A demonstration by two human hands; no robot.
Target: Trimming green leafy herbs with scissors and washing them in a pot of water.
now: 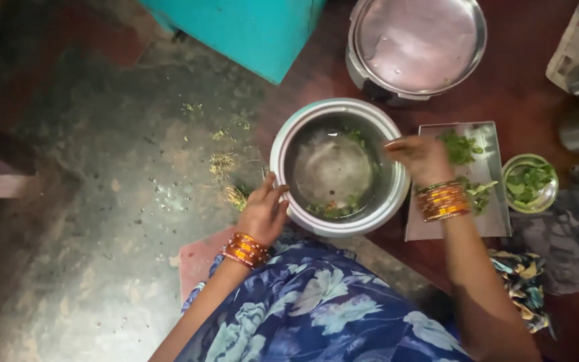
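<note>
On the floor before my knees, my left hand [263, 213] curls over the rim of the steel pot [338, 167], rigid, slippery, wet inside, best gripped there, while my right hand [421, 157] pinches limp, light chopped greens [460, 147] above the flat tray [490, 221].

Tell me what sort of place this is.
Likely a home kitchen worked at floor level: a pot with greens sits on the floor, beside a tray of chopped herbs and a lidded cooker.
</note>
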